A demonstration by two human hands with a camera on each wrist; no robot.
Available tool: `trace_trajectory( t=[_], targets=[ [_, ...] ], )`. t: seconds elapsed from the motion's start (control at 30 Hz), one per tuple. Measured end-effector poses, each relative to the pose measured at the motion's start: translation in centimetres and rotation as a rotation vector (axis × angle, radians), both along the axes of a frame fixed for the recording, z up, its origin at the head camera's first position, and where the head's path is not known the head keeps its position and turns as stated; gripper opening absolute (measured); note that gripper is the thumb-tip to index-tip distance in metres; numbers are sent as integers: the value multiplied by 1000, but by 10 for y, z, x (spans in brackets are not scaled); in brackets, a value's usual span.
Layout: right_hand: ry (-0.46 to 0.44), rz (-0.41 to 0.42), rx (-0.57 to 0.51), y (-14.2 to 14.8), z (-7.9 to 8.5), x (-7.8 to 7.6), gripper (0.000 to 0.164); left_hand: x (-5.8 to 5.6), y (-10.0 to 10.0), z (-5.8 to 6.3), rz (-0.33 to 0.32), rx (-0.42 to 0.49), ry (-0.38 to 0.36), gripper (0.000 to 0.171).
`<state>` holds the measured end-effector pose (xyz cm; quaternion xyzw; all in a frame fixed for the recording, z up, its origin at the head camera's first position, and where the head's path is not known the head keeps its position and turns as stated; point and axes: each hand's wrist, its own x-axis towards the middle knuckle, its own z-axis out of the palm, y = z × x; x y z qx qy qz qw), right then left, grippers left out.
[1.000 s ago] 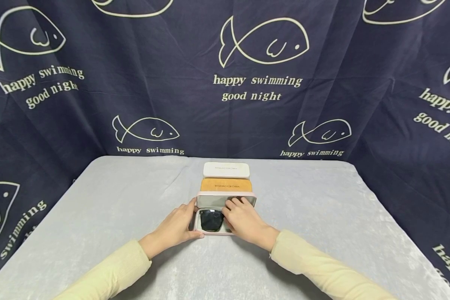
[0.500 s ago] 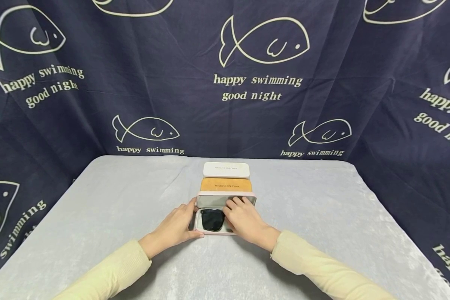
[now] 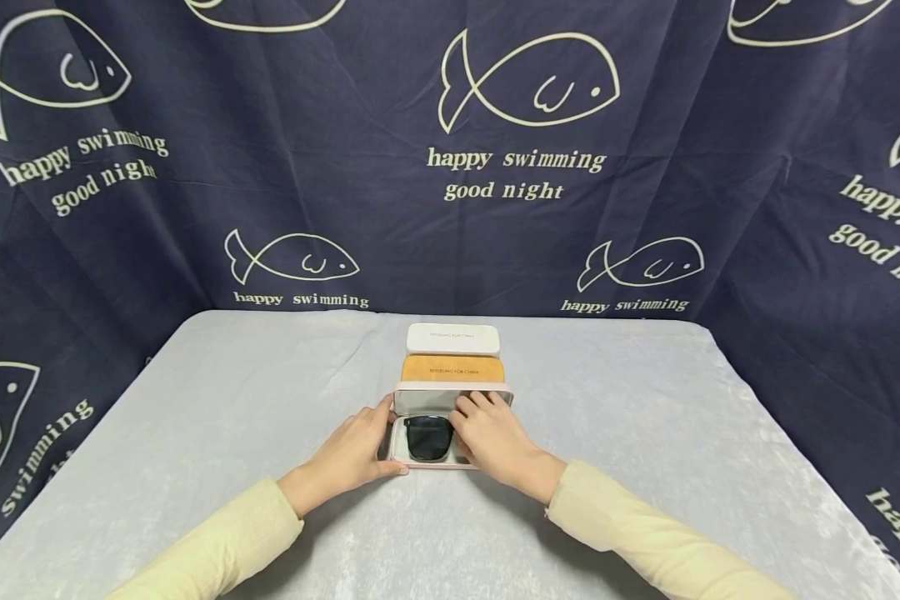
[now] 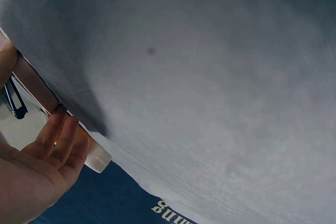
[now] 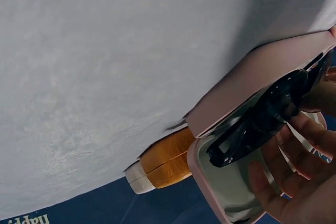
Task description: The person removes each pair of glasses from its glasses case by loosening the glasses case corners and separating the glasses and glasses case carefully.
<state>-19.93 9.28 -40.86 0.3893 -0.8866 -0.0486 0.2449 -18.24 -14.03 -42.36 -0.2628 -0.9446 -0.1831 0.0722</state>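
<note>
A pink glasses case [image 3: 425, 403] stands with its lid raised and its pale lining showing. Dark sunglasses [image 3: 430, 439] are at the case's bottom half, one lens facing up in the head view. My right hand [image 3: 497, 439] pinches them by the right part, thumb on one side and fingers on the other in the right wrist view, where the frame [image 5: 262, 121] slants over the case. The right hand hides the other lens from the head camera. My left hand [image 3: 351, 448] grips the case's left end, thumb at the front corner and fingers toward the hinge.
Right behind the raised lid lies an orange glasses case [image 3: 452, 368], with a white glasses case [image 3: 452, 338] beyond it. All rest on a table with a light grey cloth [image 3: 285, 375]. A dark blue fish-print curtain [image 3: 390, 167] hangs behind and at both sides.
The sunglasses have shifted slightly to the right together with my right hand. My left hand and the case keep their place.
</note>
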Motion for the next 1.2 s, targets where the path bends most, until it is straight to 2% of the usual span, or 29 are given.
trace_trajectory(
  t=[0.67,1.2],
  targets=[
    [41,-3,-43,19,4,3,9,0,0,0,-1,15,-10,97],
    [-7,-34,-92,43,2,6,13,0,2,1,-5,20,3,98]
  ],
)
